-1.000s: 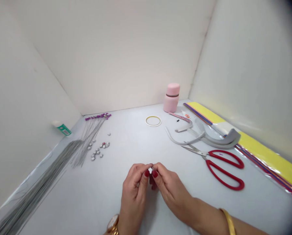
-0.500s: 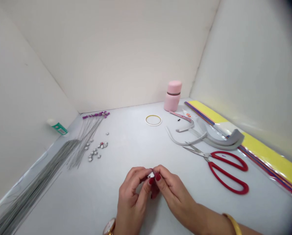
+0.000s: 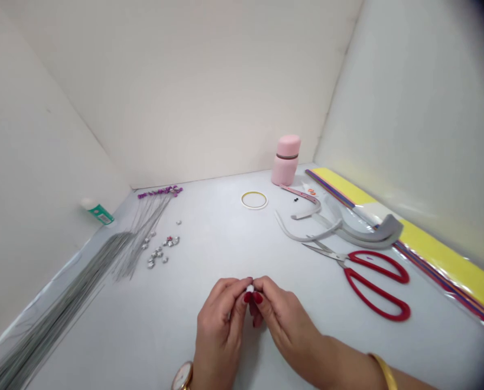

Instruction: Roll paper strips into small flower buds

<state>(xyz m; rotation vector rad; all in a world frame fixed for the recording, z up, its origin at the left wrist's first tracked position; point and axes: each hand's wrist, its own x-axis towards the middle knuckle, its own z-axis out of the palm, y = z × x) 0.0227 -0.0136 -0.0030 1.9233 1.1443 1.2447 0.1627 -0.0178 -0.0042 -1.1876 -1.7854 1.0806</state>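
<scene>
1. Your left hand (image 3: 220, 319) and right hand (image 3: 288, 322) meet to the left of the scissors (image 3: 342, 258), a little nearer to you, with thumbs and forefingers pinched together on one small white piece (image 3: 250, 289).
2. That piece sits between your two thumbs, to the left of the scissors; your fingers cover most of it, so its full shape cannot be told.
3. The step in hand looks like fine shaping or pressing by both hands, judging from the paired pinch. You aren't using the scissors, which lie slightly open on the counter (image 3: 209, 238).
4. The next move seems to call for light, even pressure and a steady hold from both sides, since so small a piece could slip or be crushed.
5. Far to the left of the scissors lie loose silvery pieces (image 3: 151, 264); past them, farther left, are a bundle of grey wires (image 3: 71, 303) and wires with purple tips (image 3: 175, 190).
6. Beyond the scissors, to their left, you have a thin ring (image 3: 254, 208) and a pink bottle (image 3: 285, 169); just beyond the scissors are curled pale strips (image 3: 372, 238), and to their right, yellow sheets (image 3: 449, 261).
</scene>
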